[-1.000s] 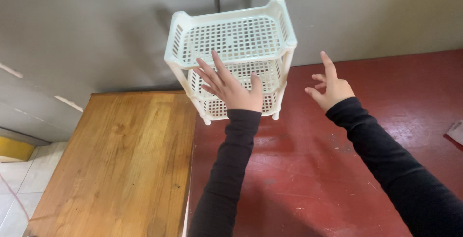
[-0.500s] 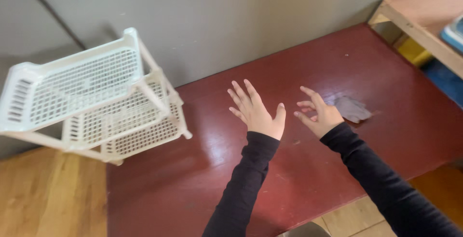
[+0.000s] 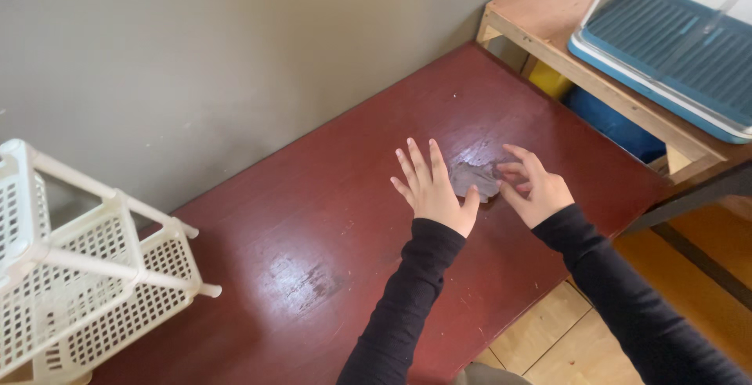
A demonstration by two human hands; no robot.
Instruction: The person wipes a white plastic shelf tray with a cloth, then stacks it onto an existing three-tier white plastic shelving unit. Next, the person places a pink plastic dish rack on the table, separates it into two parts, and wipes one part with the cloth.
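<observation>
Reaching for grey cloth [image 3: 474, 179] on red tabletop [image 3: 329, 228] | left hand [image 3: 433, 195] open beside cloth | right hand [image 3: 535, 189] open, fingertips at cloth | risk, we judge: cloth slides across the glossy tabletop under our loose fingers

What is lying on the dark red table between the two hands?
On the dark red table lies a small grey crumpled piece, maybe cloth or plastic, between the left hand and the right hand. The hands cover its edges, so its full shape is hidden.
</observation>
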